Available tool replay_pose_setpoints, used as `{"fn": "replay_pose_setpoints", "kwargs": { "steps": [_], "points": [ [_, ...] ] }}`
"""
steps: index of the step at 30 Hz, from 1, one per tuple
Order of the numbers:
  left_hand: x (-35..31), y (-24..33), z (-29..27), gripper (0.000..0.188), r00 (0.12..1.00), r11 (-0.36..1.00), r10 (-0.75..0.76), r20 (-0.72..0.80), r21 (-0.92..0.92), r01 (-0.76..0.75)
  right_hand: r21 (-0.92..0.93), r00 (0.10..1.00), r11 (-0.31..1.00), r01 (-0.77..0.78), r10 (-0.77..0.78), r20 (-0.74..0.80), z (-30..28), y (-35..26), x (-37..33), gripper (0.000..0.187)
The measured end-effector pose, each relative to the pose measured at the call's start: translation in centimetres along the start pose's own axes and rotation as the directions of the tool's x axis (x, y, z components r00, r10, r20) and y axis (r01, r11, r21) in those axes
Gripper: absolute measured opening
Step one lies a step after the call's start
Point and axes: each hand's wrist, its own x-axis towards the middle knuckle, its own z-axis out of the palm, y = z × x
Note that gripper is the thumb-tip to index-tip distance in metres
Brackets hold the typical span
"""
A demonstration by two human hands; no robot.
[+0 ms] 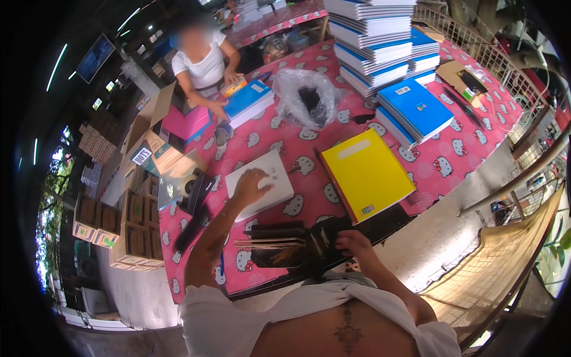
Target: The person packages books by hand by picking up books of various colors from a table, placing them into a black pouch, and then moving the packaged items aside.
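Observation:
My left hand [253, 188] is over a white rectangular pad or stack [275, 162] with a few small dark spots on its surface. Its fingers are bent, with a gap between thumb and forefinger, and no held thing shows. At the table's near edge, my right hand [355, 243] has its fingers loosely apart, beside a dark folded piece [324, 238]. To the left of that lie dark, flat pieces with pale edges [276, 243]. A yellow spiral notebook [369, 175] rests just beyond my right hand.
Tall stacks of blue-covered notebooks [372, 44] stand at the far right, with a lower blue stack [416, 107] in front. A clear plastic bag [285, 95] sits mid-table. Across, a person [199, 65] handles a blue stack [248, 101]. A tape dispenser [193, 189] and cartons [134, 223] are left.

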Motion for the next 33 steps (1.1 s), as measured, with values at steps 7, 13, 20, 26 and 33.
{"fn": "replay_pose_setpoints", "kwargs": {
  "steps": [7, 13, 20, 26, 33],
  "points": [
    [-10.4, -3.4, 4.5, 0.033, 0.996, 0.997, 0.057, -0.072, -0.054, -0.061, -0.367, 0.879, 0.811, 0.457, -0.347, 0.328, 9.5, 0.9, 8.9, 0.032],
    [-8.8, -4.6, 4.0, 0.027, 0.989, 0.897, -0.147, -0.022, -0.424, 0.124, -0.454, 0.868, 0.744, 0.490, -0.468, 0.169, 10.8, 3.2, 19.0, 0.034],
    [-9.5, -4.2, 5.1, 0.025, 0.926, 0.860, -0.344, -0.156, -0.449, 0.244, -0.764, 0.828, 0.456, 0.456, -0.532, 0.177, 14.9, 2.6, 20.5, 0.039],
    [-10.3, -4.5, 5.4, 0.028, 0.918, 0.850, -0.366, -0.154, -0.456, 0.262, -0.898, 0.562, -0.174, 0.404, -0.727, 0.394, 17.6, 1.7, 18.4, 0.042],
    [-10.3, -3.8, 5.2, 0.027, 0.884, 0.784, -0.465, -0.054, -0.489, 0.382, 0.257, 0.998, 0.965, -0.052, 0.039, 0.055, 20.4, -4.6, 21.6, 0.047]
  ]
}}
